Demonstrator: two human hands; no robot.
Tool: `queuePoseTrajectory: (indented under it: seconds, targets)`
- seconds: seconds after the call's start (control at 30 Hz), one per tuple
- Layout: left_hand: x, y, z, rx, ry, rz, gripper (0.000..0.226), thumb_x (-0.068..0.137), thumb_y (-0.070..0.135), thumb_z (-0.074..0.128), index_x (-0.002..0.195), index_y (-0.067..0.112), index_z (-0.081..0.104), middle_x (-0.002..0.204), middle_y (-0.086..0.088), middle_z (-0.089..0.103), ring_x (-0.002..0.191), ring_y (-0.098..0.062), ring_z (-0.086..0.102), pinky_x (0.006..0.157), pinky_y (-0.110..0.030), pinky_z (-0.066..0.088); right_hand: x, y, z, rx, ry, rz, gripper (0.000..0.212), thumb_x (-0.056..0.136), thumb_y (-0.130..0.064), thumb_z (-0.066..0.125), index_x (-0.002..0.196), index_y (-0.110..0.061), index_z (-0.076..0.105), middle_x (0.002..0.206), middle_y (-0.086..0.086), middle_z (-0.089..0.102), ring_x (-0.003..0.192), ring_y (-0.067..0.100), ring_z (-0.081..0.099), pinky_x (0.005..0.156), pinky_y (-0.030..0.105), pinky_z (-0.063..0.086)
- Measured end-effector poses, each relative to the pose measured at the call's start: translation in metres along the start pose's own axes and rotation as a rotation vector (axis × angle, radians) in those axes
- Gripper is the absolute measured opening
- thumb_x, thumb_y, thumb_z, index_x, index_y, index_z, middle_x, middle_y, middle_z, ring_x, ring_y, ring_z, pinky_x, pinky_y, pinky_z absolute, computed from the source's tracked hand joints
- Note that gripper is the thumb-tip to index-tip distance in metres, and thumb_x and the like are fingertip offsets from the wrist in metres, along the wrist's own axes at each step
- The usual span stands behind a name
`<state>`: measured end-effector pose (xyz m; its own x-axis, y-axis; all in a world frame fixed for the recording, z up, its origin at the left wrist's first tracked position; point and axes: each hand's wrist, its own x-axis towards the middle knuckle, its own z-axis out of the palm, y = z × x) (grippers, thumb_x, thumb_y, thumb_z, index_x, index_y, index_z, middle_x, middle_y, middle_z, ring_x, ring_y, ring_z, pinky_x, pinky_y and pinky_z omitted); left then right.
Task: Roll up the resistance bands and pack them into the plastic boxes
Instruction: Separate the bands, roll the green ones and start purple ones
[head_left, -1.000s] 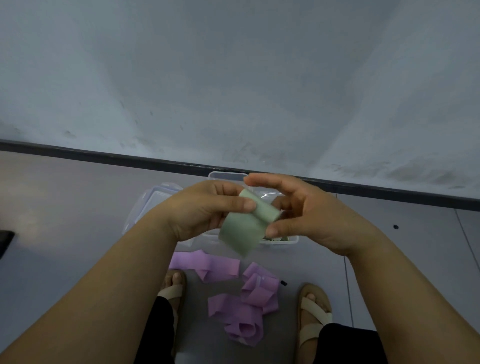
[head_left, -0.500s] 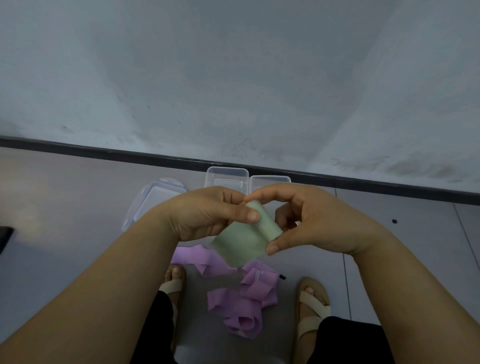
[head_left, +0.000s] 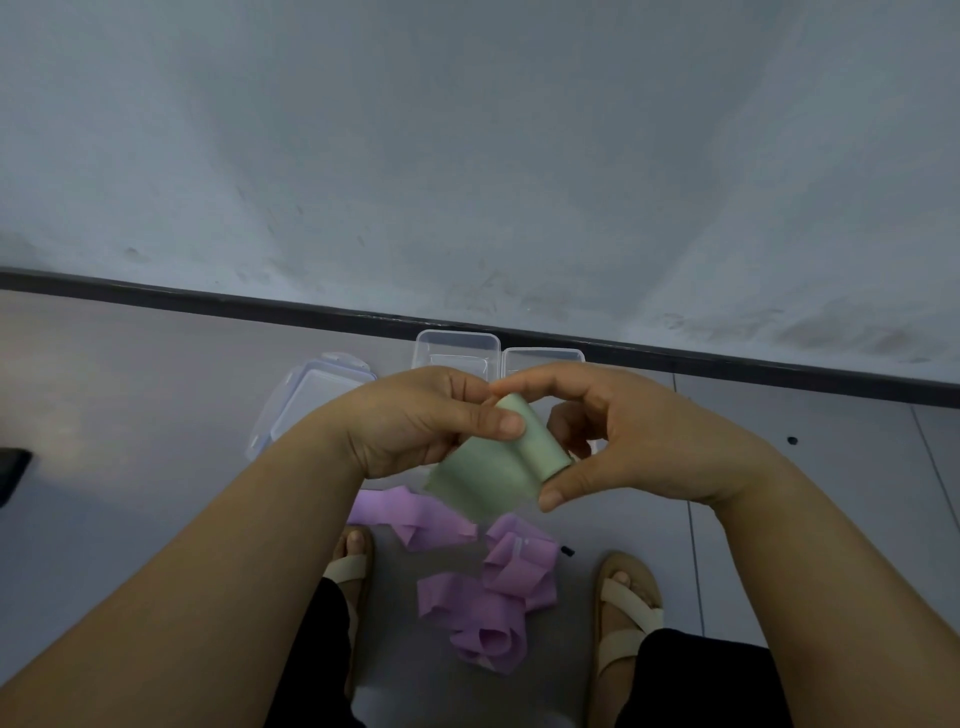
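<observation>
Grey wall (head_left: 467, 156) fills the upper half, and pale floor (head_left: 130, 415) runs below a dark skirting (head_left: 260, 304). Both hands meet in mid-air above the floor. The left hand (head_left: 415, 421) pinches the loose flap of a green band (head_left: 498, 467) under its thumb, while the right hand (head_left: 639, 441) curls thumb and forefinger round the rolled end, at three o'clock of the flap.

Purple bands (head_left: 488, 608) lie unrolled in a heap on the floor at six o'clock from the hands, between two sandalled feet (head_left: 628, 608). A clear lid (head_left: 311, 395) lies at ten o'clock, and two clear boxes (head_left: 457, 347) stand side by side at twelve, against the skirting.

Compared with a second ago the roll looks slightly fatter, and the boxes now show clear above the hands. I judge the rolling nearly done, with only the flap left to wind before packing.
</observation>
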<state>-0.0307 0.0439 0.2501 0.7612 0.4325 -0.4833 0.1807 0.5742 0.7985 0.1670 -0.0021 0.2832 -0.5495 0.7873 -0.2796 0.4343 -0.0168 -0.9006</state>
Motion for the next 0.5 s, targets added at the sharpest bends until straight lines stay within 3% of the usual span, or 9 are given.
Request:
queuePoseTrajectory:
  seconds: [0.13, 0.17, 0.27, 0.37, 0.43, 0.5]
  targets:
    - [0.0, 0.0, 0.001, 0.05, 0.008, 0.013, 0.042, 0.045, 0.041, 0.089, 0.077, 0.015, 0.077, 0.078, -0.001, 0.073, 0.072, -0.011, 0.068, 0.066, -0.02, 0.054, 0.001, 0.002, 0.001, -0.027, 0.032, 0.009, 0.058, 0.063, -0.015, 0.084, 0.109, -0.039, 0.058, 0.092, -0.006, 0.065, 0.063, 0.011, 0.052, 0.066, 0.032, 0.051]
    - [0.0, 0.0, 0.001, 0.056, 0.016, 0.015, 0.037, 0.047, 0.036, 0.088, 0.076, 0.016, 0.077, 0.078, -0.001, 0.073, 0.072, -0.011, 0.068, 0.066, -0.02, 0.054, 0.001, 0.002, 0.002, -0.027, 0.04, 0.01, 0.058, 0.063, -0.014, 0.084, 0.109, -0.039, 0.058, 0.094, -0.005, 0.065, 0.063, 0.012, 0.053, 0.065, 0.031, 0.05]
    - [0.001, -0.001, -0.001, 0.038, 0.099, 0.052, 0.026, 0.057, 0.025, 0.079, 0.08, 0.013, 0.076, 0.081, -0.005, 0.073, 0.074, -0.015, 0.069, 0.068, -0.023, 0.055, 0.002, 0.003, 0.003, 0.002, 0.087, -0.008, 0.064, 0.065, -0.013, 0.082, 0.115, -0.041, 0.055, 0.097, -0.028, 0.061, 0.069, 0.004, 0.055, 0.065, 0.018, 0.048]
    - [0.003, -0.001, -0.001, -0.003, 0.198, 0.134, 0.018, 0.068, 0.02, 0.072, 0.084, 0.013, 0.075, 0.085, -0.008, 0.072, 0.078, -0.017, 0.068, 0.069, -0.025, 0.055, 0.004, 0.009, 0.001, 0.122, 0.113, 0.033, 0.076, 0.063, -0.022, 0.084, 0.123, -0.05, 0.046, 0.111, -0.009, 0.061, 0.092, 0.014, 0.062, 0.081, 0.028, 0.054]
    - [0.004, 0.0, 0.0, -0.044, 0.253, 0.188, 0.02, 0.073, 0.017, 0.071, 0.092, 0.01, 0.072, 0.091, -0.008, 0.072, 0.083, -0.018, 0.068, 0.072, -0.026, 0.055, 0.006, 0.011, 0.002, 0.245, 0.17, 0.072, 0.064, 0.063, -0.034, 0.082, 0.117, -0.047, 0.051, 0.114, -0.01, 0.061, 0.1, 0.014, 0.062, 0.087, 0.035, 0.054]
    - [0.006, 0.001, 0.002, -0.088, 0.31, 0.242, 0.028, 0.073, 0.016, 0.072, 0.099, 0.007, 0.068, 0.093, -0.007, 0.072, 0.085, -0.019, 0.068, 0.073, -0.026, 0.055, 0.009, 0.011, 0.005, 0.331, 0.266, 0.101, 0.045, 0.066, -0.046, 0.069, 0.108, -0.037, 0.057, 0.108, -0.01, 0.065, 0.098, 0.01, 0.064, 0.09, 0.032, 0.053]
